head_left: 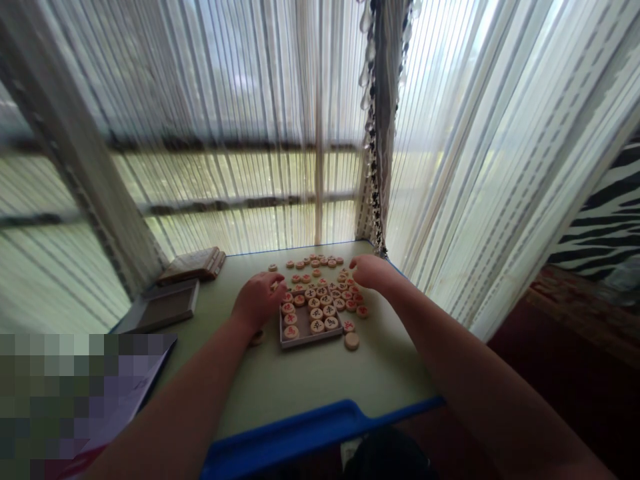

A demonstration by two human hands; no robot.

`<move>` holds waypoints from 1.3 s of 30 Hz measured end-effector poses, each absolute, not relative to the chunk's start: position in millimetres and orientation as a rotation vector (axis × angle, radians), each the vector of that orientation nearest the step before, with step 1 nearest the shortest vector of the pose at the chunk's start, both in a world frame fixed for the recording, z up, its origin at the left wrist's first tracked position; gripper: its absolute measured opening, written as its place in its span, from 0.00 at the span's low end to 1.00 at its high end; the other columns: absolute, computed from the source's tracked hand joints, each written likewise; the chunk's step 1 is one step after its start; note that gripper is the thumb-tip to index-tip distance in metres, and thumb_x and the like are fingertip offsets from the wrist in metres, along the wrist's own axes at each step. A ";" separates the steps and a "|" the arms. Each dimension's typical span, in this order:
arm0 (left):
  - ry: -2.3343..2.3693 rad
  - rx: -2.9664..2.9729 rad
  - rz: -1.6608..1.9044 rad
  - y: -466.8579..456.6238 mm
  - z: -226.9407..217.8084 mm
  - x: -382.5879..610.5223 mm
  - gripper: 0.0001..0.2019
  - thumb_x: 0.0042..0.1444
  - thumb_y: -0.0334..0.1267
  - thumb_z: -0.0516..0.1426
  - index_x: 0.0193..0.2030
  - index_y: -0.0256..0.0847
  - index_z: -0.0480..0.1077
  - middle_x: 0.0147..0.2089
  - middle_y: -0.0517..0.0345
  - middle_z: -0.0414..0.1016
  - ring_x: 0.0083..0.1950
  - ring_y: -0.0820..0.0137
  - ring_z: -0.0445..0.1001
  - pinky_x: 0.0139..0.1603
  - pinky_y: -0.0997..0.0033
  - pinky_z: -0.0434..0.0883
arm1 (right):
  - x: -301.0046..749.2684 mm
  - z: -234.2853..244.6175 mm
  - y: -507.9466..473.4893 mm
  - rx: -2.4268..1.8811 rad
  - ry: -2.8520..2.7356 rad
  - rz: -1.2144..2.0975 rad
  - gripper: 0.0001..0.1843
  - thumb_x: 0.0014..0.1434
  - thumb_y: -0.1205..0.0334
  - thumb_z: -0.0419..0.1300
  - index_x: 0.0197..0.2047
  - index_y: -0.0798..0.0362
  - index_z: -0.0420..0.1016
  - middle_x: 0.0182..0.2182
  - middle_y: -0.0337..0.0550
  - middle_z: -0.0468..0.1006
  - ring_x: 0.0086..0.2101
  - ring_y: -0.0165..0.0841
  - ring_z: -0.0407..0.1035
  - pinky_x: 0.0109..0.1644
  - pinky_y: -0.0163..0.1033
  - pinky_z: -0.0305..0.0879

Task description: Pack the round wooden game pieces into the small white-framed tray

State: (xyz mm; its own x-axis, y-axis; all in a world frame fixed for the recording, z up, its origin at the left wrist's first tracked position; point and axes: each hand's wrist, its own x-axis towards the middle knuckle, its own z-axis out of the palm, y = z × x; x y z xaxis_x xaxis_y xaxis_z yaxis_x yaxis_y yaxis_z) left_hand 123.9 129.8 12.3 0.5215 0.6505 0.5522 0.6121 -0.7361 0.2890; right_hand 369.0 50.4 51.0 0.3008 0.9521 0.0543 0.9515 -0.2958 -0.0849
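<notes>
A shallow open box (311,339) in the middle of the table holds several round wooden Chinese chess pieces (317,326), with red characters on the left and black on the right. Part of its floor shows between them. My left hand (257,298) is at the box's far left corner, fingers curled around a pale chess piece (274,285). Beyond the far right corner, my right hand (373,272) is closed, its fingertips just over loose pieces (343,274); whatever they hold is hidden. More red pieces (362,311) lie along the box's right side.
A blank-faced piece (351,341) lies by the near right corner, and another (257,338) beside my left wrist. Scattered pieces (313,259) line the back. At left are a box lid (167,305) and stacked books (193,263). Curtains (240,167) hang behind the blue-edged table (300,387).
</notes>
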 end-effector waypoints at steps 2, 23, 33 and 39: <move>1.159 2.640 0.990 130.4 12.1 123.2 0.16 0.53 0.42 0.46 0.39 0.37 0.71 0.41 0.50 0.73 0.44 0.64 0.70 0.45 0.66 0.64 | 373.3 52.9 47.3 -2.562 -1.772 0.059 0.18 0.46 0.64 0.54 0.42 0.55 0.75 0.40 0.53 0.75 0.38 0.41 0.69 0.38 0.40 0.63; 1.079 2.044 0.995 144.6 5.0 121.7 0.23 0.57 0.48 0.40 0.37 0.37 0.71 0.39 0.49 0.75 0.34 0.68 0.73 0.30 0.70 0.69 | 373.5 37.3 56.8 -2.485 -1.812 0.091 0.15 0.47 0.57 0.54 0.34 0.56 0.76 0.34 0.53 0.76 0.34 0.41 0.70 0.33 0.39 0.62; 1.034 1.679 0.993 148.6 -0.5 127.6 0.28 0.49 0.57 0.44 0.37 0.34 0.72 0.40 0.45 0.75 0.37 0.63 0.73 0.31 0.68 0.68 | 375.3 30.0 64.0 -2.471 -1.844 0.057 0.17 0.49 0.55 0.52 0.34 0.55 0.77 0.33 0.49 0.77 0.33 0.38 0.70 0.33 0.36 0.61; 0.973 1.612 1.012 144.1 4.3 129.5 0.28 0.47 0.58 0.46 0.34 0.33 0.72 0.37 0.45 0.75 0.38 0.62 0.73 0.35 0.66 0.68 | 375.7 27.0 65.6 -2.412 -1.843 0.080 0.16 0.49 0.54 0.53 0.34 0.53 0.77 0.31 0.46 0.77 0.31 0.35 0.69 0.31 0.34 0.59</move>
